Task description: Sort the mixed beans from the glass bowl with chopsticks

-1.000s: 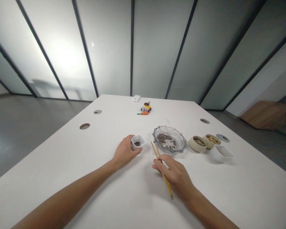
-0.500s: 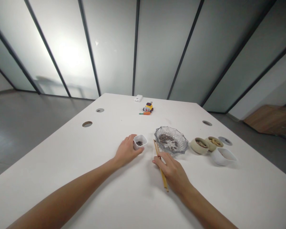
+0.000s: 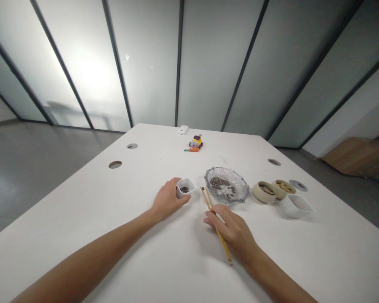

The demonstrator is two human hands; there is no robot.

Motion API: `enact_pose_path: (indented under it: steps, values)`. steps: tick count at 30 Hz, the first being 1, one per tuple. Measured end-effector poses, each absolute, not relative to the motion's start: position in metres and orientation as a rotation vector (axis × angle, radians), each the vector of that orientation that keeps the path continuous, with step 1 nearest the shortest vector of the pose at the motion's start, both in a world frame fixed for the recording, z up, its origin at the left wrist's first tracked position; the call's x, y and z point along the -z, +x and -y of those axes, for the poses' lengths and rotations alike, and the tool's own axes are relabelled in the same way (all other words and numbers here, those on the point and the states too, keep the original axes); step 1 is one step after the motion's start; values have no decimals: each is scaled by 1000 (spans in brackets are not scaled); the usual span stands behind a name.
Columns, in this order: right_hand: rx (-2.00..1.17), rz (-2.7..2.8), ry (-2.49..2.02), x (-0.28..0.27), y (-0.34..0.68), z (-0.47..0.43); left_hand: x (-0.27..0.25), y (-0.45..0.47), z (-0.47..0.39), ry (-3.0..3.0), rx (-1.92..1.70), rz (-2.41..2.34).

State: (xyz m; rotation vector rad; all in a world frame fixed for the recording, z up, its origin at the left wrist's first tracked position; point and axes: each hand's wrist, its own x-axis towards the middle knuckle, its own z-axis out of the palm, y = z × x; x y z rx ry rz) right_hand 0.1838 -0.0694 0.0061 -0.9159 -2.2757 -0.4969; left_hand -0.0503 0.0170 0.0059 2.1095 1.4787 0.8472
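My left hand (image 3: 168, 197) is wrapped round a small white cup (image 3: 191, 191), which stands on the table with several dark beans (image 3: 185, 190) inside. In my right hand (image 3: 232, 227) is a pair of wooden chopsticks (image 3: 222, 240), tips pointing away from me. A dark bean (image 3: 203, 188) shows at the left chopstick's tip; I cannot tell whether it is pinched or lies on the table. The tips are between the cup and a clear glass bowl (image 3: 241, 195), slightly apart. Many dark beans (image 3: 219, 183) lie in that bowl.
Right of the glass bowl are two pale green bowls (image 3: 261, 196) (image 3: 291, 191) with dried pieces in them and a white pointed bowl (image 3: 292, 210). Farther back lie a toy carrot (image 3: 194, 150), a yellow toy car (image 3: 196, 142) and a white box-like device (image 3: 183, 130). The white table (image 3: 129, 244) has round holes.
The chopsticks' tips have moved slightly left, away from the glass bowl, and spread apart a little. My right hand has shifted slightly right and nearer. My left hand and the cup stay put.
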Motion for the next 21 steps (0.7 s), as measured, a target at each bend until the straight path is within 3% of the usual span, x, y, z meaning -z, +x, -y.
enact_pose_path:
  steps: [21]
  values:
    - [417,2236,-910,-8,189,69,-8,-50,-16,2097,-823,-1487]
